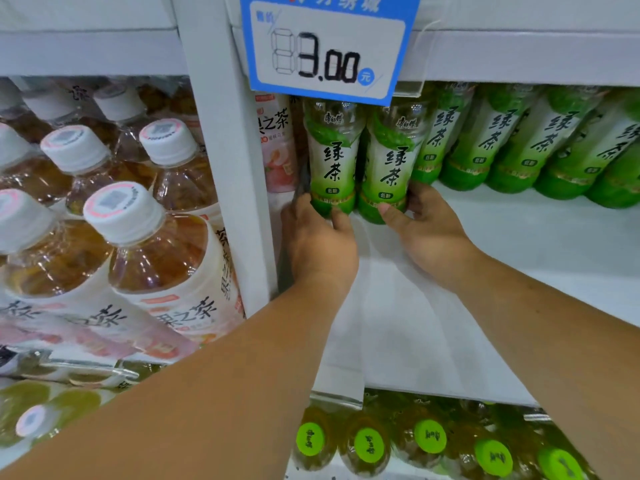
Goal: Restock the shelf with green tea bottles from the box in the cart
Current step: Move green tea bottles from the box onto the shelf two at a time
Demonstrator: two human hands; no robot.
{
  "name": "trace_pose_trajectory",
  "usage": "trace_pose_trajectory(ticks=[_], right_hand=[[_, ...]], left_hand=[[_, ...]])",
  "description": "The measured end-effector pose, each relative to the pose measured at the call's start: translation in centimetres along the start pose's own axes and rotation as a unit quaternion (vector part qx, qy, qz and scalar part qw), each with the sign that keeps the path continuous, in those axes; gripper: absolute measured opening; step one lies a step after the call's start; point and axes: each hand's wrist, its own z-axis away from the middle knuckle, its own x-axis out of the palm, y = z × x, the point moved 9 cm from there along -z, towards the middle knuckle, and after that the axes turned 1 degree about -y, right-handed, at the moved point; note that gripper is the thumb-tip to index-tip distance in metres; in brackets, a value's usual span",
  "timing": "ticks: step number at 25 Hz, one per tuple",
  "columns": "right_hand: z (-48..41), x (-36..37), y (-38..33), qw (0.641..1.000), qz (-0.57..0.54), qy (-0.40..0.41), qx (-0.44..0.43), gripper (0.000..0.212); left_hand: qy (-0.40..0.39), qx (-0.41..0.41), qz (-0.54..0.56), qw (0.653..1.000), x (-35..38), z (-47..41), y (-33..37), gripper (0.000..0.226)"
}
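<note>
Far to your left, in the neighbouring bay, white-capped bottles [138,237] of amber tea with pale pink labels stand packed together, their tops leaning toward you. A white upright post [225,168] separates that bay from the one you are working in. Just past the post, a pink-labelled bottle [277,143] stands at the back, partly hidden. Your left hand [318,244] reaches in beside the post and grips the base of the left green tea bottle [332,157], thumb across the front and fingers curled round its left side. That bottle is upright at the left end of the white shelf [519,271], and its top is hidden behind the blue-bordered price tag [329,46], which reads 3.00 and hangs from the shelf above. Touching it on the right is the right green tea bottle [391,161], also upright, with its label facing you. Your right hand [426,226] holds this one low down, thumb pressed on the front of the base and fingers wrapped round the far side. Both bases sit down at shelf level, though your hands hide whether they rest on it. Further right, a row of green tea bottles [519,140] lines the back of the same shelf, with bare white shelf in front of them. Below, green-capped bottles [429,436] fill the next level.
</note>
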Motion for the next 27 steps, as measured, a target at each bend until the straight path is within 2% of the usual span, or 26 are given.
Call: trace_pose_trajectory(ticks=[4,6,8,12,16,20,27], right_hand=[[2.1,-0.5,0.0,0.998,-0.041,0.018,0.049,0.031],[3.7,-0.9,0.3,0.995,-0.057,0.030,0.079,0.035],[5.5,-1.8,0.7,0.993,-0.056,0.038,0.100,0.039],[10.5,-4.4,1.0,0.987,-0.075,0.055,0.130,0.028],[16.6,-7.3,1.2,0.980,-0.081,0.060,0.171,0.028],[23.1,-10.3,1.8,0.978,-0.066,0.037,0.196,0.038],[37.7,-18.1,2.0,0.955,-0.087,0.126,0.254,0.043]], left_hand=[[-0.029,-0.021,0.012,0.999,-0.1,0.8,-0.1,0.041],[-0.058,-0.018,0.023,0.998,-0.1,1.3,-0.4,0.038],[-0.092,-0.025,0.031,0.995,-0.5,2.6,-0.4,0.042],[-0.178,-0.048,0.051,0.982,-1.8,6.0,0.1,0.053],[-0.277,-0.059,0.052,0.958,-2.8,10.9,1.3,0.049],[-0.344,-0.013,0.027,0.939,-2.8,16.4,3.5,0.046],[-0.439,-0.001,0.005,0.899,-2.4,28.1,7.2,0.049]])
